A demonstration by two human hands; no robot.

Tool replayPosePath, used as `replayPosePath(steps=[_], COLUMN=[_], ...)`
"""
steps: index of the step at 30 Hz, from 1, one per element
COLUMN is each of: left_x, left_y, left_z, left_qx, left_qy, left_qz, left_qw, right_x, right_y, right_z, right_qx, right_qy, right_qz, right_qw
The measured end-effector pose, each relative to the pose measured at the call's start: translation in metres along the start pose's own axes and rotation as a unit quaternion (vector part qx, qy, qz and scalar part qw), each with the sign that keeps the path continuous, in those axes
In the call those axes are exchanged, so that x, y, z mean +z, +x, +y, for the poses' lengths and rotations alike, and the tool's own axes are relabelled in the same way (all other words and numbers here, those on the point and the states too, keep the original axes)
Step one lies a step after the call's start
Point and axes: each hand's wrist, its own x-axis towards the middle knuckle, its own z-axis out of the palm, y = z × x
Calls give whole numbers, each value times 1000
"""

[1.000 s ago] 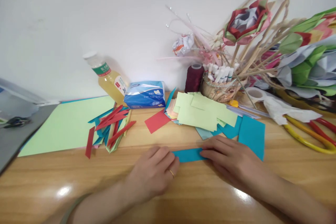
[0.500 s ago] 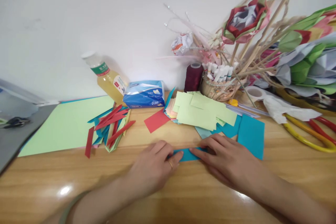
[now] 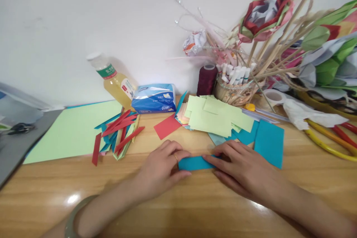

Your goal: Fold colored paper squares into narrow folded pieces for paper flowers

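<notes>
A narrow blue paper strip (image 3: pixel 194 163) lies on the wooden table (image 3: pixel 178 208) between my two hands. My left hand (image 3: pixel 164 164) is at the strip's left end, thumb along the lower edge and index finger at the upper edge, closed around that end. The fingertips of my right hand (image 3: pixel 234 163) press on the strip's right end and cover it. Behind the hands are a pile of light green paper pieces (image 3: pixel 209 117), a red paper piece (image 3: pixel 166 126) and blue paper pieces (image 3: pixel 269 143). Folded red, blue and green strips (image 3: pixel 119 130) lie in a heap to the left.
A bottle (image 3: pixel 114 81), a tissue pack (image 3: pixel 153 98) and a thread spool (image 3: pixel 206 80) stand near the wall. Paper flowers (image 3: pixel 264 15) rise behind a basket of markers (image 3: pixel 237 91). Yellow-handled scissors (image 3: pixel 326 147) lie right; green sheets (image 3: pixel 75 130) lie left.
My left thumb has moved down off the strip to its lower edge, and the left index finger shows at the upper edge. More of the strip is visible. The view has shifted slightly.
</notes>
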Motion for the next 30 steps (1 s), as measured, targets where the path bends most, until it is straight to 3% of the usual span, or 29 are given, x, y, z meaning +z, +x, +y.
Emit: replayPosePath(steps=[14, 22, 27, 30], left_x=[6, 7, 5, 5], left_y=[2, 4, 4, 6], left_z=[-6, -8, -3, 2], left_qx=[-1, -43, -12, -95], left_qy=[-59, -61, -85, -139], left_qz=[40, 44, 37, 32], left_qw=[997, 996, 996, 985], right_x=[4, 8, 5, 3], right_y=[3, 1, 1, 2], right_z=[-4, -2, -3, -3], right_qx=[20, 21, 25, 26], right_qy=[-15, -16, -13, -13], right_qz=[26, 9, -13, -13], right_qw=[999, 1000, 1000, 1000])
